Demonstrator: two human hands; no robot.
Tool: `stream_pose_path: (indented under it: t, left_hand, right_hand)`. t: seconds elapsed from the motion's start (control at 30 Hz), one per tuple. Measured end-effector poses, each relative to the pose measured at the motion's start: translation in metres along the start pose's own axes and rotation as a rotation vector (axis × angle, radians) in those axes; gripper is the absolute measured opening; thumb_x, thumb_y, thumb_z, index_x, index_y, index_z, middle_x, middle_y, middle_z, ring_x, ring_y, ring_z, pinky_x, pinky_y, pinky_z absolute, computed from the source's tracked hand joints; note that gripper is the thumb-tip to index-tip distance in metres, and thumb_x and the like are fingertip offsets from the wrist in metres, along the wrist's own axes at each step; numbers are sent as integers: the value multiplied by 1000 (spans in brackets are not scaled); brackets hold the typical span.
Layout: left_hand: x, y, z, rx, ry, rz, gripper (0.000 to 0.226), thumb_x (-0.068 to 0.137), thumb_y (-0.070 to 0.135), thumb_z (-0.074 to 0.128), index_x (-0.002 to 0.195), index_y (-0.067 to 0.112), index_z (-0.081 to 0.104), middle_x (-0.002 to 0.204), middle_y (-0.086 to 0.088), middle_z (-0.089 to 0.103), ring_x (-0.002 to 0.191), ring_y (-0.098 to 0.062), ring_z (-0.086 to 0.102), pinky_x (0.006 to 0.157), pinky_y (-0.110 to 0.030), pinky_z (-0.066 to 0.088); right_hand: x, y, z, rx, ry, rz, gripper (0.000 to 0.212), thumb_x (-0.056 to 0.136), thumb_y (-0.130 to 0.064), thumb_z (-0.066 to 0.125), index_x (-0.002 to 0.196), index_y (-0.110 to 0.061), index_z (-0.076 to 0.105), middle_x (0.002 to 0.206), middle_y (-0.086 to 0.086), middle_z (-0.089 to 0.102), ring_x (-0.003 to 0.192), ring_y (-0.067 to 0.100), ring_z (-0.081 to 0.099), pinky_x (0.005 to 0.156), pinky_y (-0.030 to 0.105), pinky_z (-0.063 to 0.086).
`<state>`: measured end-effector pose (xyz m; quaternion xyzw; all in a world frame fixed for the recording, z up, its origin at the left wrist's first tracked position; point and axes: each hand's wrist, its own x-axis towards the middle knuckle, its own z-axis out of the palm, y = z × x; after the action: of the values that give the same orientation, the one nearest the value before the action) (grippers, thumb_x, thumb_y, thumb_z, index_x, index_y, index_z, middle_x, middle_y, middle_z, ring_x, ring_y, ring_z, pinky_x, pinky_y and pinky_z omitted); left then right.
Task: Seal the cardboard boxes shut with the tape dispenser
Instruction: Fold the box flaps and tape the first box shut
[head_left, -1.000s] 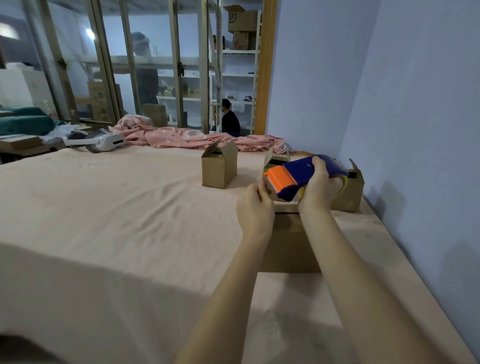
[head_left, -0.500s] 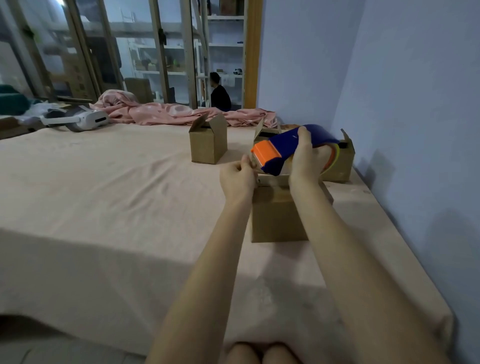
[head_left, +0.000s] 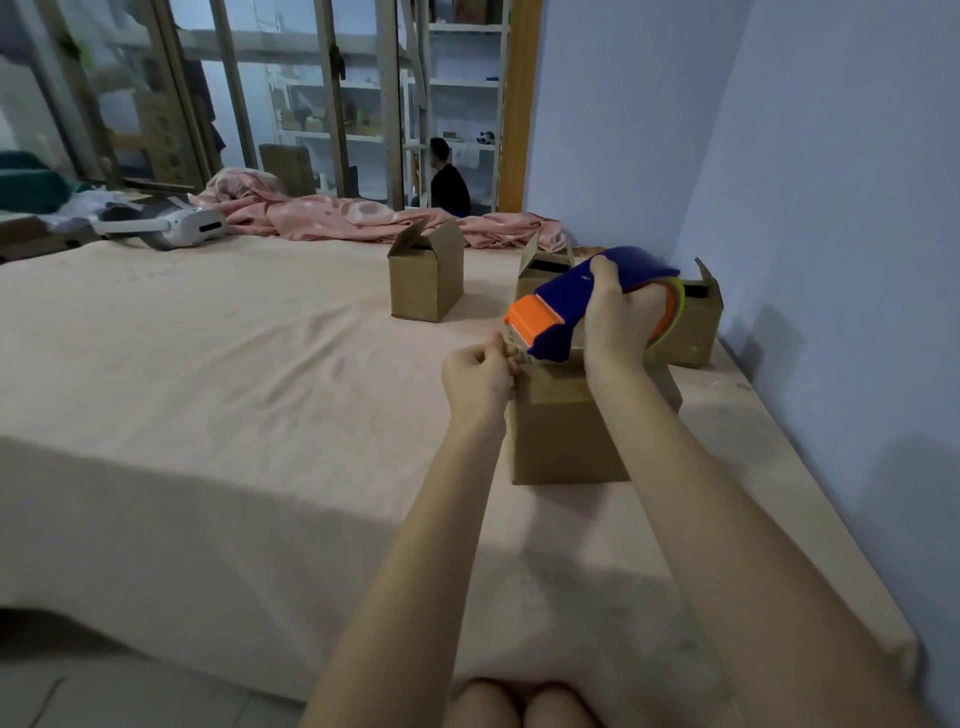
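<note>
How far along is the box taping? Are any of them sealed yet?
None looks sealed yet. In hand: the right hand holds the tape dispenser over the nearest box, while the left hand pinches at the tape end by its orange nose. Left: three boxes behind whose flaps stand open.

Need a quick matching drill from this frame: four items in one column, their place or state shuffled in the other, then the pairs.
1. tape dispenser
2. nearest box
3. white headset
4. pink blanket

A. bunched along the far edge of the bed
B. gripped in the right hand
C. far left on the bed
D. under both hands, the left hand at its top edge

Pairs: 1-B, 2-D, 3-C, 4-A
</note>
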<state>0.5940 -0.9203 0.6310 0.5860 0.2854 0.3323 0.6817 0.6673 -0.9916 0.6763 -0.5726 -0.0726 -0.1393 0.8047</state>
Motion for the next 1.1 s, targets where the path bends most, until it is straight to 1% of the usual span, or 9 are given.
stream_pose_path:
  t: [0.13,0.2,0.27,0.4,0.53,0.67,0.8,0.93,1.1]
  left_hand:
    - [-5,-8,-3,26,-22,7,48,99,25,46,54,11,54,48,2,47,48,-11,44,56,-32,50]
    - [-9,-11,-4,48,-7,20,48,99,25,46,54,11,54,49,2,48,47,-11,43,50,-28,43]
    - [-11,-12,-4,54,-2,31,48,99,23,45,54,9,52,51,-1,47,49,-14,41,53,-28,36]
    - [-11,-9,-7,37,-24,-15,47,98,26,46,54,13,57,45,8,52,36,-2,41,46,-20,33]
    - [-12,-10,-12,69,-61,-7,46,99,26,45,56,14,57,46,8,54,34,0,44,42,-17,33]
    - [-11,-8,-20,25,-158,-96,40,99,24,47,62,13,58,38,10,50,33,-2,47,37,-14,32]
    - [-11,-2,-17,73,-176,-51,39,98,24,48,62,13,58,36,11,49,35,-5,48,36,-14,33]
    - [-11,-2,-12,106,-192,17,40,99,23,46,62,13,59,42,7,50,33,-3,49,34,-13,34]
    - [-10,-9,-8,70,-215,-17,39,99,24,47,65,12,59,48,1,51,36,-7,49,37,-17,41]
  right_hand:
    - [-6,4,1,-176,-12,-131,22,84,-26,65,83,-30,44,76,-16,56,74,6,60,62,16,48]
    - [-3,5,1,-189,-18,-88,17,84,-26,64,93,-26,49,82,-12,59,81,10,62,65,19,50]
    - [-2,5,2,-241,-47,-69,24,85,-26,63,104,-16,53,90,-5,63,85,11,62,66,20,49]
    - [3,3,-2,-278,-115,-51,16,85,-26,64,94,-20,51,84,-7,61,80,8,61,62,18,47]
    - [-1,1,-4,-328,-158,-92,22,87,-28,63,102,-16,53,87,-4,62,78,7,61,58,15,44]
    - [-12,2,-8,-293,-96,-173,15,87,-27,62,94,-21,51,82,-8,61,78,9,63,61,17,47]
    - [-15,-3,-10,-287,-4,-195,23,86,-27,64,83,-31,41,76,-19,53,70,3,58,59,13,45]
    - [-11,-5,-12,-329,34,-210,24,87,-31,62,98,-27,41,78,-20,51,72,4,57,63,16,47]
    - [-15,-1,-16,-370,79,-262,26,87,-30,62,100,-25,40,77,-21,49,71,3,55,65,18,47]
